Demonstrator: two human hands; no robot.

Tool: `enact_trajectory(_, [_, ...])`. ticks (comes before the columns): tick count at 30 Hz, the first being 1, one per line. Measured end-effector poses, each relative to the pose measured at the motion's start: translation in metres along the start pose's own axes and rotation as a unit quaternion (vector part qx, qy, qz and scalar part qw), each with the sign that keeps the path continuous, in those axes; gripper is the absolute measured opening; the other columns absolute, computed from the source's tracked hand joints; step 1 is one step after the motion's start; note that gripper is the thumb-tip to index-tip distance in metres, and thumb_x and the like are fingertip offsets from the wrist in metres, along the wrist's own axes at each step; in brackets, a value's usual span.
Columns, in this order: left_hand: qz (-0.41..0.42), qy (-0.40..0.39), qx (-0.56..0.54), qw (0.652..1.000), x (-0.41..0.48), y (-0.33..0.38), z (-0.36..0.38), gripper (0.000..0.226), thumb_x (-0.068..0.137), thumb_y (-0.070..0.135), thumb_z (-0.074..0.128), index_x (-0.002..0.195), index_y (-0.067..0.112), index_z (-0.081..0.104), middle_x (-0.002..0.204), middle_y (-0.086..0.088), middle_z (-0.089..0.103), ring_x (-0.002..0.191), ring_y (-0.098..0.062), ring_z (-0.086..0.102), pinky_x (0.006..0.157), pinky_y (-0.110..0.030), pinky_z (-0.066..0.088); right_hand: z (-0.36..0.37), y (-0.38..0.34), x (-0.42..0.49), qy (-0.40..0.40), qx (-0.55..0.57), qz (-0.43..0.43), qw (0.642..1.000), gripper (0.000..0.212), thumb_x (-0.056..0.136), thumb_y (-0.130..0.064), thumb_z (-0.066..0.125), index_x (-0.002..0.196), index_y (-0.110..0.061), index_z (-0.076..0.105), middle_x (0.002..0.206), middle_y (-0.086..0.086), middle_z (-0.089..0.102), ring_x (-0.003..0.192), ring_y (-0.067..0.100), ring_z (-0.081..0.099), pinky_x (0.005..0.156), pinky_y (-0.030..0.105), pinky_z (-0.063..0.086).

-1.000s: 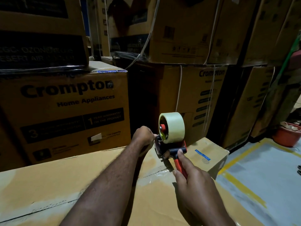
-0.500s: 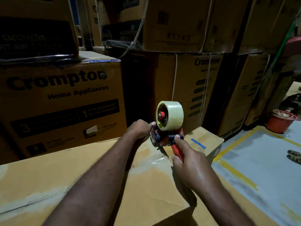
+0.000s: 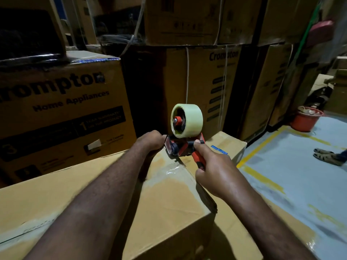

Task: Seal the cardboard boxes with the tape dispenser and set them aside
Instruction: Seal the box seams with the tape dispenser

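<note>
Mid-frame, at the box's (image 3: 169, 203) far edge, the dispenser (image 3: 185, 136) has barely moved. Right hand (image 3: 216, 173) grips its handle. Left hand (image 3: 150, 141) is curled at its front, hold unclear. Shiny tape (image 3: 172, 170) lies beneath, so the sealing strip is probably only starting.

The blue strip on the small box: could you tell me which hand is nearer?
Right. The right hand grips the tape dispenser just left of the blue strip; the left hand is farther left, beyond the dispenser.

Head-worn view, forward and down, close over cardboard box (image 3: 169, 203)
</note>
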State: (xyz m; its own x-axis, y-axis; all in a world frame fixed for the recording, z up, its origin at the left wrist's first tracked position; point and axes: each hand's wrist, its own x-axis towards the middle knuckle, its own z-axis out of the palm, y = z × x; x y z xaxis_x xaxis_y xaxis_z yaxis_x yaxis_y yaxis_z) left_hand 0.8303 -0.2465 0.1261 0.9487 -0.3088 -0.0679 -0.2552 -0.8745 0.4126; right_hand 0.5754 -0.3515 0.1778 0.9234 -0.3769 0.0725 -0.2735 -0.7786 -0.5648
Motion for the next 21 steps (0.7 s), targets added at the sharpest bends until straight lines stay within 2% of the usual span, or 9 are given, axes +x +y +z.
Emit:
enact_trajectory(4, [-0.003, 0.0, -0.015, 1.0, -0.004, 0.002, -0.001, 0.037, 0.1, 0.05, 0.046, 0.098, 0.018, 0.065, 0.092, -0.004, 0.064, 0.08, -0.02, 0.061, 0.065, -0.031, 0.045, -0.008, 0.023, -0.026, -0.009, 0.003, 0.021, 1.0, 0.077, 0.094, -0.022, 0.056, 0.15, -0.056, 0.016, 0.104, -0.004, 0.046, 0.076, 0.007, 0.052, 0.062, 0.021, 0.046])
enact_trajectory(8, [0.014, 0.015, 0.012, 1.0, -0.011, 0.005, -0.002, 0.038, 0.101, 0.049, 0.043, 0.103, 0.018, 0.066, 0.095, -0.004, 0.063, 0.082, -0.018, 0.06, 0.071, -0.033, 0.047, -0.008, 0.035, -0.048, -0.015, 0.02, 0.033, 0.999, 0.079, 0.094, -0.026, 0.059, 0.15, -0.058, 0.013, 0.11, -0.003, 0.05, 0.079, 0.008, 0.059, 0.066, 0.022, 0.051])
enact_trajectory(9, [0.027, 0.034, 0.041, 0.998, -0.013, 0.005, -0.002, 0.038, 0.1, 0.049, 0.041, 0.103, 0.02, 0.066, 0.099, -0.003, 0.065, 0.085, -0.018, 0.059, 0.078, -0.036, 0.049, -0.008, 0.037, -0.049, -0.012, 0.023, 0.034, 0.999, 0.079, 0.094, -0.026, 0.059, 0.15, -0.057, 0.013, 0.109, -0.003, 0.051, 0.078, 0.007, 0.059, 0.064, 0.021, 0.05])
enact_trajectory(11, [0.083, 0.123, 0.126, 0.981, -0.021, 0.008, -0.004, 0.035, 0.101, 0.049, 0.042, 0.106, 0.026, 0.067, 0.109, 0.0, 0.065, 0.094, -0.017, 0.059, 0.093, -0.048, 0.048, -0.007, 0.037, -0.05, -0.011, 0.033, 0.04, 0.999, 0.079, 0.095, -0.027, 0.059, 0.151, -0.056, 0.011, 0.108, -0.004, 0.05, 0.077, 0.005, 0.058, 0.059, 0.016, 0.046])
enact_trajectory(13, [0.167, 0.176, 0.149, 0.959, -0.034, 0.017, -0.008, 0.034, 0.101, 0.052, 0.049, 0.107, 0.027, 0.071, 0.108, 0.005, 0.065, 0.097, -0.015, 0.06, 0.09, -0.046, 0.051, -0.007, 0.036, -0.05, -0.014, 0.036, 0.037, 0.999, 0.08, 0.096, -0.027, 0.059, 0.152, -0.055, 0.011, 0.108, -0.004, 0.049, 0.078, 0.004, 0.057, 0.056, 0.014, 0.04])
enact_trajectory(15, [0.208, 0.078, 0.063, 0.973, -0.051, 0.028, -0.013, 0.032, 0.1, 0.048, 0.056, 0.1, 0.021, 0.074, 0.099, 0.005, 0.069, 0.089, -0.014, 0.064, 0.079, -0.04, 0.057, -0.008, 0.035, -0.052, -0.015, 0.03, 0.036, 0.999, 0.079, 0.096, -0.026, 0.058, 0.153, -0.054, 0.009, 0.109, -0.003, 0.053, 0.077, 0.004, 0.057, 0.055, 0.013, 0.039])
enact_trajectory(17, [0.197, -0.046, 0.004, 0.979, -0.059, 0.027, -0.012, 0.026, 0.102, 0.034, 0.058, 0.096, 0.016, 0.075, 0.097, 0.001, 0.071, 0.09, -0.018, 0.066, 0.082, -0.042, 0.058, -0.007, 0.033, -0.053, -0.014, 0.019, 0.03, 0.999, 0.079, 0.097, -0.025, 0.056, 0.153, -0.054, 0.008, 0.11, -0.001, 0.058, 0.075, 0.006, 0.058, 0.054, 0.014, 0.041])
enact_trajectory(19, [0.216, -0.067, 0.02, 0.974, -0.062, 0.021, -0.01, 0.025, 0.103, 0.028, 0.055, 0.102, 0.011, 0.074, 0.109, -0.001, 0.07, 0.098, -0.02, 0.064, 0.088, -0.042, 0.056, -0.006, 0.033, -0.053, -0.01, 0.013, 0.031, 0.999, 0.079, 0.097, -0.025, 0.055, 0.153, -0.054, 0.007, 0.11, 0.001, 0.058, 0.074, 0.008, 0.059, 0.058, 0.019, 0.048])
enact_trajectory(21, [0.236, -0.063, 0.032, 0.969, -0.065, 0.018, -0.007, 0.031, 0.106, 0.027, 0.05, 0.12, 0.01, 0.071, 0.126, -0.002, 0.065, 0.111, -0.02, 0.059, 0.096, -0.036, 0.051, -0.006, 0.033, -0.052, -0.013, 0.011, 0.03, 0.999, 0.079, 0.097, -0.025, 0.054, 0.153, -0.053, 0.006, 0.112, 0.002, 0.056, 0.075, 0.009, 0.058, 0.061, 0.022, 0.05])
